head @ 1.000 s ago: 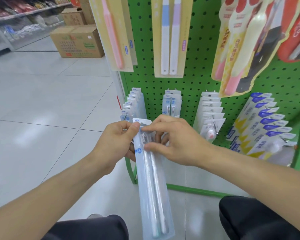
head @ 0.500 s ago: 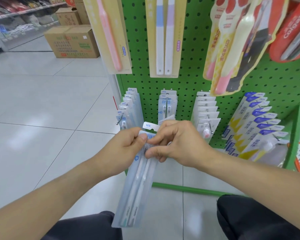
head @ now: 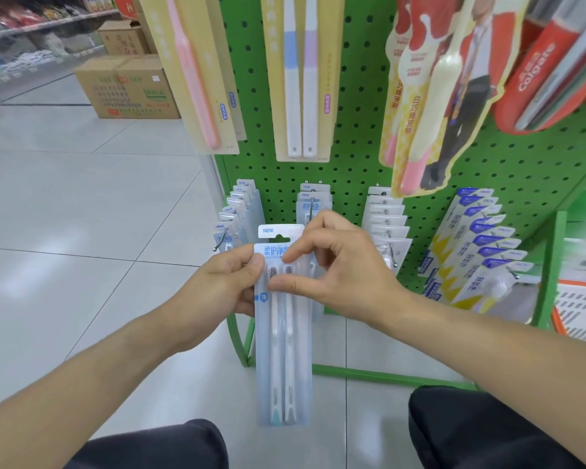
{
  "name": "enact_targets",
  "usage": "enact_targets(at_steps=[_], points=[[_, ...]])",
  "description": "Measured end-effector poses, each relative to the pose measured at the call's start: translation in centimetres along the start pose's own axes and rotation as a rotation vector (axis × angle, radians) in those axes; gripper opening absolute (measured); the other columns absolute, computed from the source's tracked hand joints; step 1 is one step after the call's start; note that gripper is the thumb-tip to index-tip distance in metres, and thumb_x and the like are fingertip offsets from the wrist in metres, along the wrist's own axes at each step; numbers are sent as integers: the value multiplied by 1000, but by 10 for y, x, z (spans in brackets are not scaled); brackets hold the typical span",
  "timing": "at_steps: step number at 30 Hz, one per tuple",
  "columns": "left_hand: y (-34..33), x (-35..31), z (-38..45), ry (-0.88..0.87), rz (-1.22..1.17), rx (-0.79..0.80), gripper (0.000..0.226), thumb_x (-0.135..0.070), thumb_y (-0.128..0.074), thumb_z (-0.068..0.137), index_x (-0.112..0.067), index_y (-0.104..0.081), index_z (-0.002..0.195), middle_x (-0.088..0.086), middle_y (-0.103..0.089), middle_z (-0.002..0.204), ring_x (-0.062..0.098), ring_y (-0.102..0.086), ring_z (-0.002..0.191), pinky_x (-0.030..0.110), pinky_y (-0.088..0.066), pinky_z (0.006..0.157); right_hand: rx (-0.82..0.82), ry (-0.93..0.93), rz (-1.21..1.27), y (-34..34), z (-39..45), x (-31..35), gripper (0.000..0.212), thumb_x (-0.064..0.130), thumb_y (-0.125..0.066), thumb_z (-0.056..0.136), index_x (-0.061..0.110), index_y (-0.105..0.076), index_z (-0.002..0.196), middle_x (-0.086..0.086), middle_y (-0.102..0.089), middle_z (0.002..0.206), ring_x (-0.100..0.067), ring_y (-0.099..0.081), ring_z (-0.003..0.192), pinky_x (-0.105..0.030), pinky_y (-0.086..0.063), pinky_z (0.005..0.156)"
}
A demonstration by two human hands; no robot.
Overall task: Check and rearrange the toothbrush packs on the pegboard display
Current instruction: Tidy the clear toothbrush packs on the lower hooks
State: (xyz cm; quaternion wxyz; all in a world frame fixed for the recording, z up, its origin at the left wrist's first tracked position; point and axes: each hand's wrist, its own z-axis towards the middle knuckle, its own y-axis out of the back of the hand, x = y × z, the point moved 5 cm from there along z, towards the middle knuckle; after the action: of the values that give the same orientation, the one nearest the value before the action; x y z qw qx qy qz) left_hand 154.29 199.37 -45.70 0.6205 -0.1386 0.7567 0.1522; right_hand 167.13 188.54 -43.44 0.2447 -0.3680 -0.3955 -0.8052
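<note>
A clear blue twin toothbrush pack [head: 283, 353] hangs straight down in front of the green pegboard [head: 359, 96]. My left hand [head: 217, 292] grips its upper left edge, thumb on the front. My right hand [head: 342, 269] pinches the top of the pack from the right, forefinger and thumb over the brush heads. Behind my hands, the same blue packs hang on a left hook [head: 237, 214] and a middle hook [head: 313, 201]. White packs [head: 386, 225] fill the hook to the right.
Blue-and-yellow packs [head: 471, 252] fan out at the right. Larger toothbrush cards [head: 301, 79] and red Colgate packs [head: 548, 62] hang above. Cardboard boxes [head: 129, 86] stand on the tiled floor at the back left. My dark trousered knees [head: 487, 431] are at the bottom.
The pack has swung from slanting down-left to hanging straight, with its "NEW" header now facing me. Both hands have kept their hold near its top.
</note>
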Motion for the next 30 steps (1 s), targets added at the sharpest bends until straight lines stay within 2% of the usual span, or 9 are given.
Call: enact_targets(at_steps=[2,5,9,12,15,19,22,26,30], points=[[-1,-2,1,-9,51,-18,32,-23,-38,107,-13,-63,122,12,-75,102,27,-73,87,30,-58,68,-18,-26,29,0,-1,-1,25,33,-92,67,19,-77,82,8,-46,81,-5,-42,62,-13,-34,60],[-6,-4,2,-28,127,-38,30,-20,-36,108,-18,-66,113,2,-77,92,18,-74,79,26,-58,66,-87,-131,32,2,-1,-11,12,33,-81,83,27,-70,81,5,-50,85,-5,-47,64,-15,-38,63],[-9,-5,5,-15,57,-89,31,-17,-37,108,-18,-68,110,4,-77,89,18,-73,74,28,-59,65,-32,-354,129,-1,-6,-23,22,33,-69,94,25,-49,99,8,-57,94,-13,-61,66,-41,-58,61],[-12,-2,5,-8,-12,-110,31,-18,-39,108,-16,-69,112,7,-78,92,21,-73,77,34,-59,70,0,-419,265,-1,-11,-19,22,28,-64,97,20,-45,103,-5,-60,85,-20,-63,63,-35,-55,47],[-15,2,3,6,-55,-126,31,-19,-39,107,-17,-69,112,10,-77,95,26,-72,80,38,-57,73,42,-445,285,-3,-22,-16,19,24,-57,101,15,-45,111,-9,-64,81,-17,-63,63,-35,-56,48],[-25,11,-7,32,-81,-129,33,-22,-37,108,-19,-69,115,11,-78,99,26,-74,79,34,-61,63,99,-521,338,-5,-43,-14,25,13,-59,99,15,-47,121,-10,-61,83,-21,-64,61,-37,-57,48],[-31,15,-15,47,-131,-177,33,-24,-38,108,-13,-67,119,12,-77,101,25,-75,78,32,-60,60,120,-581,354,-7,-65,-11,28,8,-66,94,16,-51,116,-8,-61,86,-23,-66,67,-34,-56,50],[-42,22,-31,98,-151,-206,35,-29,-45,104,-4,-68,113,16,-77,96,24,-74,73,28,-58,56,108,-656,444,-13,-106,-7,4,7,-65,95,6,-61,96,-12,-63,79,-20,-67,62,-33,-56,47],[-68,35,-60,109,-189,-91,28,-26,-55,99,-6,-68,115,15,-77,100,27,-76,89,30,-61,72,-7,-712,466,-12,-142,-12,13,9,-63,95,-3,-61,89,-11,-66,70,-20,-63,56,-31,-52,45]])
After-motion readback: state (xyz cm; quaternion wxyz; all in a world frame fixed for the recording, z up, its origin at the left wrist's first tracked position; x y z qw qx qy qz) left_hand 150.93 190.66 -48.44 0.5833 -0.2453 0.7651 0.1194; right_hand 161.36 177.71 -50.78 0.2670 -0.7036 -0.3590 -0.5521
